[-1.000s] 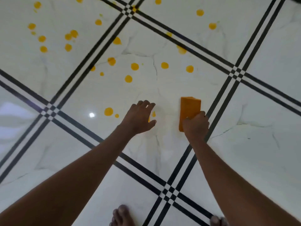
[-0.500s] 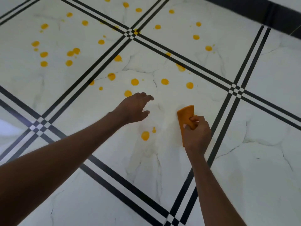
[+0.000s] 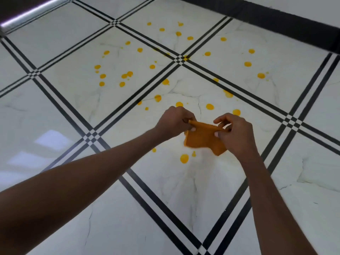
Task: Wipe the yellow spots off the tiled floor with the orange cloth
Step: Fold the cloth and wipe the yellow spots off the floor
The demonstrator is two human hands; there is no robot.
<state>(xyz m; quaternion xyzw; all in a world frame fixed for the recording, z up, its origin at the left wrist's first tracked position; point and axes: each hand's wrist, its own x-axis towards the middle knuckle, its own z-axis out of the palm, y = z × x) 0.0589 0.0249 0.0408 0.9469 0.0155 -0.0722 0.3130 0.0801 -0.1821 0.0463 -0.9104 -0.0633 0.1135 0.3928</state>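
The tiled floor (image 3: 55, 111) was glossy white marble crossed by black double lines, with a dark skirting (image 3: 276, 21) along the far edge. Yellow spots (image 3: 184, 158) lay scattered from the middle tile outward to the far tiles; the near tiles and the left side were bare. Both hands met above the middle tile. The left hand (image 3: 174, 122) and right hand (image 3: 235, 133) each pinched an upper corner of the orange cloth (image 3: 202, 141), fingers closed on its rolled top edge, stretching it between them. The cloth hung down, its lower edge just beside the nearest large spot.
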